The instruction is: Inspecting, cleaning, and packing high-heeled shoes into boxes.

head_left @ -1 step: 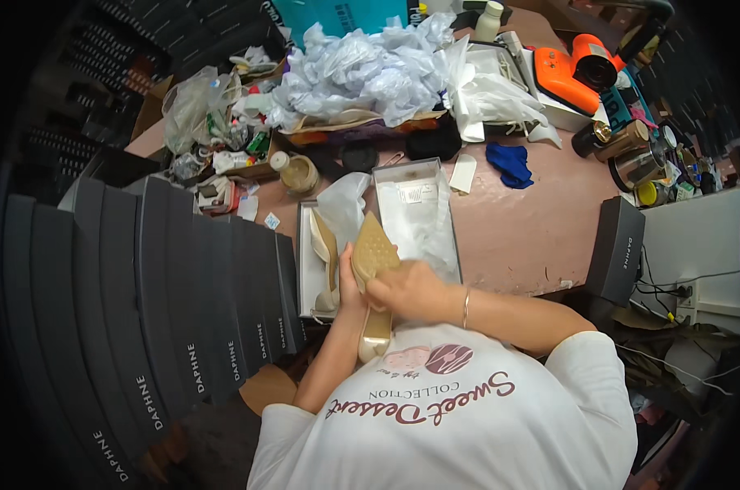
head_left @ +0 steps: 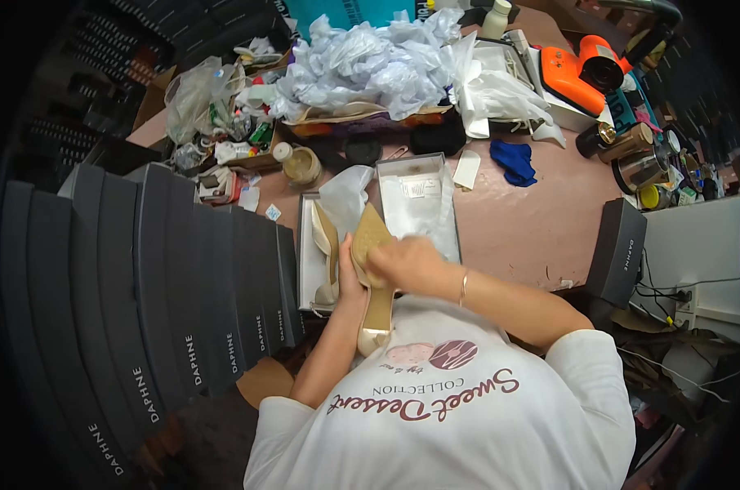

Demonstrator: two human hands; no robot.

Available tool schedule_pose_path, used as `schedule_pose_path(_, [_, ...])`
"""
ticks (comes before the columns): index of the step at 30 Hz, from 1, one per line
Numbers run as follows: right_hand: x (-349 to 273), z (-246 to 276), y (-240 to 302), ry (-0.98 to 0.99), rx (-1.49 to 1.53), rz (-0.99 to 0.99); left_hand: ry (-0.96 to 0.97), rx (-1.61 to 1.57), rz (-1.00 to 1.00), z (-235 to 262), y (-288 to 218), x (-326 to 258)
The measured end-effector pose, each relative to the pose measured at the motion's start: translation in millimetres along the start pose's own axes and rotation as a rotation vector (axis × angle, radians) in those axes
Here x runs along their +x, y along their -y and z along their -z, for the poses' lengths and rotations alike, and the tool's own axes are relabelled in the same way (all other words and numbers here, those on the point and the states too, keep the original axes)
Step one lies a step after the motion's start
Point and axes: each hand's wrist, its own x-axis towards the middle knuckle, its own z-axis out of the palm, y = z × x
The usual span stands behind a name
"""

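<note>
My left hand (head_left: 351, 276) grips a pointed-toe heeled shoe (head_left: 377, 310) by its side, with the tan sole turned up toward me and the toe pointing away. The shoe's heel end rests close to my white shirt. My right hand (head_left: 419, 263) is closed with curled fingers against the forward part of the sole; whatever it may hold is hidden. Just beyond, the matching pale shoe (head_left: 327, 237) lies on its side in an open shoebox (head_left: 306, 282). White tissue paper (head_left: 344, 194) stands up from that box.
The box lid (head_left: 411, 169) lies beside the box. A tall row of dark shoeboxes (head_left: 162, 286) stands at left. Crumpled tissue (head_left: 370, 69) piles up behind. A blue cloth (head_left: 513, 163), a jar (head_left: 300, 166) and an orange device (head_left: 570, 80) sit on the pink table (head_left: 509, 237).
My right hand has moved a little away from me, up the sole toward the toe. My left hand still grips the shoe.
</note>
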Motion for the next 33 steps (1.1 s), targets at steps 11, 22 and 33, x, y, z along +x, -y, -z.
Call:
schedule_pose_path(11, [-40,-20,33,0.1,0.591,0.057,-0.039,-0.162,-0.162,61,8,35])
schedule_pose_path(22, [-44,-7,29,-0.129,0.315,-0.079,0.102,-0.089,-0.133,32,11,24])
schedule_pose_path(33, [-5,23,-11,-0.134,0.032,-0.175,0.159,0.075,-0.035,-17,14,-7])
